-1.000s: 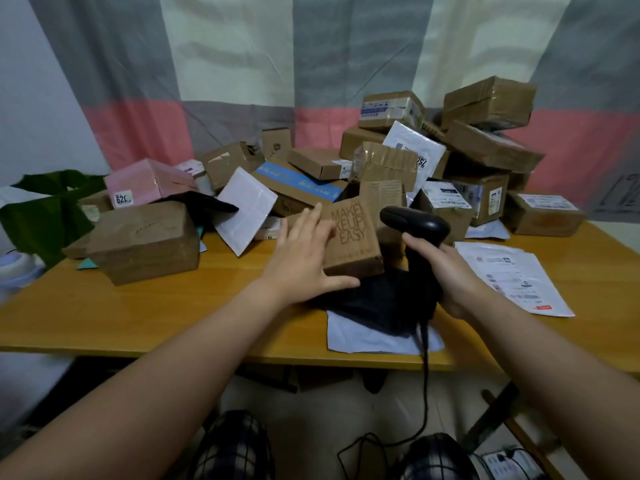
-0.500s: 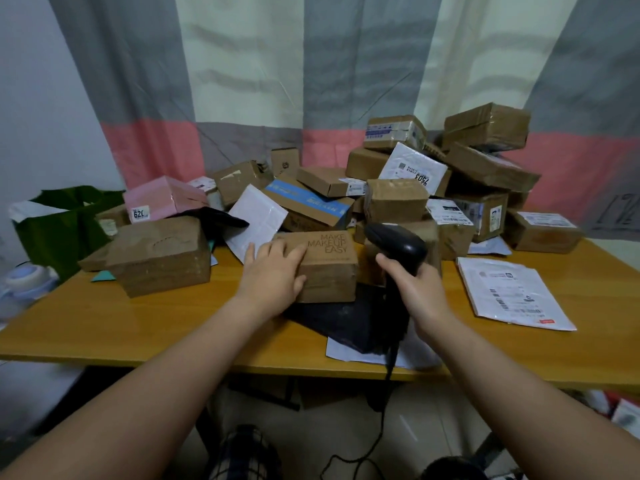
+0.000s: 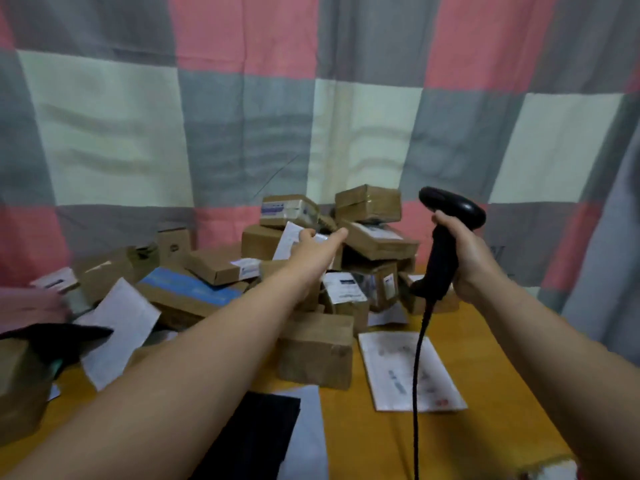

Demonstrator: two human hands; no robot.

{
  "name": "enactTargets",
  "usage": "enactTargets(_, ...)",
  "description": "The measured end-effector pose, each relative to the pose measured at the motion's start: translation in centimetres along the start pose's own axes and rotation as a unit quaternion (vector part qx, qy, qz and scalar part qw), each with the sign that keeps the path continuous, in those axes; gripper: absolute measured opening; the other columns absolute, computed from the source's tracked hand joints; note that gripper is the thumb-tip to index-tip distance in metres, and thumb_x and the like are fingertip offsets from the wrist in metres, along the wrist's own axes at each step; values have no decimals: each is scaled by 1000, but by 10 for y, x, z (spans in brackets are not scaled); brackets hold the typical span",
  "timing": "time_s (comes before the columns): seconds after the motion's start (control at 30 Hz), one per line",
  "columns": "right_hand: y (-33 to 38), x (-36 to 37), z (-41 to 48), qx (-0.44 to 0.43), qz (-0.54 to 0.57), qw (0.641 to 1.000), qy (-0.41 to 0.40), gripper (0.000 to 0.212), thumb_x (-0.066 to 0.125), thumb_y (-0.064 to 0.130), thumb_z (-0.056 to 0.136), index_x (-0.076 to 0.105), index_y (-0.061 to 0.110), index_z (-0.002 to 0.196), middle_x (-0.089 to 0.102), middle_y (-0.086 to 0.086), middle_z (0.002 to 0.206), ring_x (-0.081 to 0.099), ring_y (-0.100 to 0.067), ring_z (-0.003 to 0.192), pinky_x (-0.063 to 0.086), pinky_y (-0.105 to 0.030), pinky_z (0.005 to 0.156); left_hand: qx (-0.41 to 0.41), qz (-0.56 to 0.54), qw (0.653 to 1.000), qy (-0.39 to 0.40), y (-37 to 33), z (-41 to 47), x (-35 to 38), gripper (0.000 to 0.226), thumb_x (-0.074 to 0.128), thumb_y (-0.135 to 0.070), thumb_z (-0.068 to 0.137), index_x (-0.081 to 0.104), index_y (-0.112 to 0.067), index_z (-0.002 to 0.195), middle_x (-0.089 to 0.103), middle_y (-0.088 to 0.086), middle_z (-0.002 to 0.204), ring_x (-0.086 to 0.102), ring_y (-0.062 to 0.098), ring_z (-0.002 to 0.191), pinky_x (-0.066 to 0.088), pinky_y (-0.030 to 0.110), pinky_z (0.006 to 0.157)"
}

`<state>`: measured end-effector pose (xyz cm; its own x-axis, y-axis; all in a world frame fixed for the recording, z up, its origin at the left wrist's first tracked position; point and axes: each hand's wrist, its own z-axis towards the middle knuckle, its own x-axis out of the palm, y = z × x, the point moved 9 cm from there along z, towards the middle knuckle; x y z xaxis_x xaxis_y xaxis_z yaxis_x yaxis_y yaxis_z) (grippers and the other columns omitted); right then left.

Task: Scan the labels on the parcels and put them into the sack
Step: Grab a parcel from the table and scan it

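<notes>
A heap of brown cardboard parcels [image 3: 370, 237] and mailers covers the back of the wooden table [image 3: 491, 355]. My left hand [image 3: 317, 249] is stretched far into the heap, fingers apart, its tips touching a white mailer [image 3: 288, 241] that leans against the boxes. Out to the right, clear of the heap, my right hand [image 3: 472, 261] grips a black barcode scanner [image 3: 446, 237] held upright in the air, and its cable [image 3: 417, 393] hangs down. The sack is out of view.
A brown box [image 3: 315, 351] lies under my left forearm. A flat white mailer [image 3: 408, 370] lies to its right, a black mailer [image 3: 256, 438] at the near edge. A blue-topped box [image 3: 187, 289] and a white envelope [image 3: 117, 327] lie left. A checked curtain hangs behind.
My left hand left the brown box at the front and reached back into the heap. My right hand lifted the scanner up and to the right. The view tilted upward.
</notes>
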<state>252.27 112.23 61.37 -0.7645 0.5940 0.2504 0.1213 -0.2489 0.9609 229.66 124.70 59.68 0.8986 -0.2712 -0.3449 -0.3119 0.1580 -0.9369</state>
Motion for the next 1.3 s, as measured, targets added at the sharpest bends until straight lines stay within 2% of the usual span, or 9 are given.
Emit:
enactTargets(0.1,12,-2,63,-3,-25,999,31,29,67,47,84,68,20,96,66,2,95,61,-16,89,47,-33,78,-76,-121,990,-2,-9,54,32,103,61,-69,76,4,-31,152,27,8,154,38,36,133,42,49,100)
enactTargets(0.27,22,24,158,-46,-86,991,94,38,63,52,84,68,22,107,67,7,100,60,-8,95,41,-25,73,-160,-191,968,-24,-5,125,80,118,72,-68,66,-1,-29,151,31,11,150,39,38,130,46,49,91)
enactTargets(0.4,28,54,213,-76,-97,985,125,38,61,48,88,64,21,115,65,10,99,59,-1,91,38,-16,70,-165,-182,967,-67,7,159,91,95,74,-45,76,10,-29,145,45,13,134,54,31,107,49,32,59)
enactTargets(0.47,29,68,234,-75,-113,980,145,43,60,49,89,62,19,120,65,9,103,59,-2,94,37,-16,69,-158,-192,965,-88,15,171,89,85,69,-33,80,12,-29,143,51,13,124,59,30,99,47,29,54)
enactTargets(0.63,-7,84,255,-9,-241,949,204,29,58,53,86,65,26,96,65,9,90,57,-6,83,34,-22,65,-94,-222,966,-98,16,190,83,76,61,-25,86,17,-25,147,53,7,107,58,26,91,55,38,79)
enactTargets(0.77,-31,67,259,10,-226,955,190,41,61,57,78,65,24,102,70,0,94,66,-18,88,45,-32,66,-63,-236,964,-100,14,193,81,62,55,-28,89,31,-28,146,53,9,131,58,30,108,52,44,93)
enactTargets(0.93,-38,50,255,-28,-117,975,188,41,65,49,80,67,18,107,74,0,90,71,-17,85,51,-31,70,1,-182,975,-130,10,180,76,51,50,-27,92,42,-24,142,51,3,137,53,23,115,47,41,99)
enactTargets(1.13,-25,41,223,-64,-58,975,203,22,56,37,92,67,18,87,69,11,73,67,-3,67,48,-18,57,84,-146,974,-155,-14,147,54,49,53,-29,89,46,-29,138,53,-3,128,54,17,112,48,38,97)
enactTargets(1.3,-6,45,171,-67,-28,979,191,31,61,37,89,67,13,109,69,3,88,68,-9,76,49,-22,61,122,-144,969,-159,-31,101,21,47,53,-27,92,44,-31,138,56,4,129,58,25,114,50,45,96)
